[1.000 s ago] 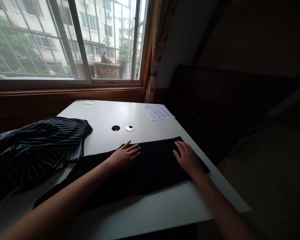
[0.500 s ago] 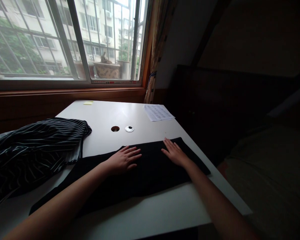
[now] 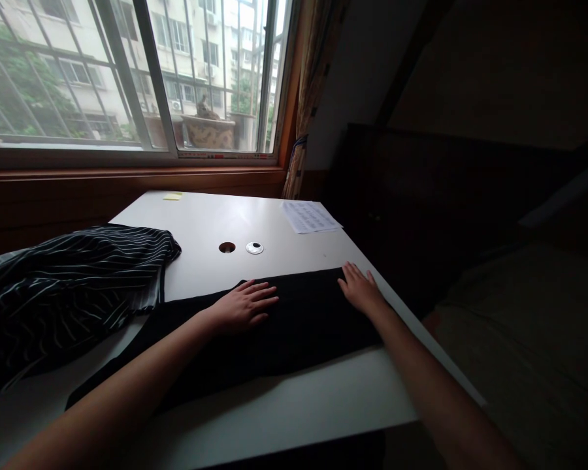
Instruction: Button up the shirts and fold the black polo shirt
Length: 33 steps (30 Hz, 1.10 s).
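Observation:
A long dark piece of clothing, a black garment (image 3: 304, 326), lies flat across the white table; I cannot tell its exact kind. My left hand (image 3: 245, 305) rests palm down near its middle, fingers spread. Over the garment's far right corner lies my right hand (image 3: 361, 288), flat with its fingers stretched out, its fingertips at the far edge. Neither hand grips the cloth. My left forearm crosses over the garment's left part and hides some of it.
A crumpled black-and-white striped garment (image 3: 78, 294) lies on the table (image 3: 200, 215) at the left. Printed sheets (image 3: 310, 217) and a yellow note (image 3: 173, 196) are at the far side. A round hole (image 3: 227, 247) and a silvery disc (image 3: 255, 248) sit mid-table. Beyond is a barred window.
My right hand has slid to the right along the black garment, to its far right corner. My left hand stays in place on the cloth. The view has shifted slightly.

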{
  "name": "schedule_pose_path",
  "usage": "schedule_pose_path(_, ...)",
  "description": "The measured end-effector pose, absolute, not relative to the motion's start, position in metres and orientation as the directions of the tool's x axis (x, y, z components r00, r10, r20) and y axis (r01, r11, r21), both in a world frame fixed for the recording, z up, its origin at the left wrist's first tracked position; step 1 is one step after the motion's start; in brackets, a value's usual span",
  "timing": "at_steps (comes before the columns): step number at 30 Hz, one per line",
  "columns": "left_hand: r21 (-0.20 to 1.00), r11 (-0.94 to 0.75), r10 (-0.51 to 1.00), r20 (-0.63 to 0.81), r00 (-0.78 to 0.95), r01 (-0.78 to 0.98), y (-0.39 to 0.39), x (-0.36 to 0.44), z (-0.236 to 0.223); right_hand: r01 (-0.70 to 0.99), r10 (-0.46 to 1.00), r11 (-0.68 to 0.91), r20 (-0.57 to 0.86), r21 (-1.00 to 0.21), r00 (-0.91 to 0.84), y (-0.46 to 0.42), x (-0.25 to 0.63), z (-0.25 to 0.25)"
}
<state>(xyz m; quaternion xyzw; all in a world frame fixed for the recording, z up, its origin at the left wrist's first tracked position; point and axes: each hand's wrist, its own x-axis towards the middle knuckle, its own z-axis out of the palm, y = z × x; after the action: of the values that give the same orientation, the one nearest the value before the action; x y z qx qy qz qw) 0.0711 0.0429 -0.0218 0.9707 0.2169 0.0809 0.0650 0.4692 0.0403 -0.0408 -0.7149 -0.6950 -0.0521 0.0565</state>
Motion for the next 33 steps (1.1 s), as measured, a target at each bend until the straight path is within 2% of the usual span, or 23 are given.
schedule_pose_path(3, 0.156, -0.896, 0.437, 0.144, 0.888, 0.415, 0.044, 0.071, -0.026, 0.998, 0.958, 0.034, 0.287, -0.053, -0.017, 0.020, 0.415, -0.035)
schedule_pose_path(7, 0.143, -0.900, 0.432, 0.192, 0.881, 0.411, 0.046, 0.072, -0.034, 0.967, 0.962, 0.202, 0.215, -0.156, -0.166, -0.026, 0.333, -0.040)
schedule_pose_path(11, 0.142, -0.900, 0.433, 0.211, 0.876, 0.411, 0.046, 0.072, -0.037, 0.953, 0.956, 0.265, 0.165, -0.145, -0.241, -0.061, 0.302, -0.049)
schedule_pose_path(16, 0.150, -0.902, 0.429, 0.195, 0.882, 0.406, 0.046, 0.071, -0.036, 0.959, 0.959, 0.253, 0.162, -0.131, -0.231, -0.063, 0.340, -0.051)
schedule_pose_path(27, 0.152, -0.899, 0.433, 0.159, 0.887, 0.411, 0.045, 0.071, -0.032, 0.998, 0.989, 0.038, 0.146, -0.058, -0.029, -0.049, 0.485, -0.064)
schedule_pose_path(33, 0.137, -0.897, 0.438, 0.144, 0.887, 0.421, 0.043, 0.072, -0.029, 0.994, 0.993, 0.101, 0.064, -0.049, -0.098, -0.044, 0.541, -0.059)
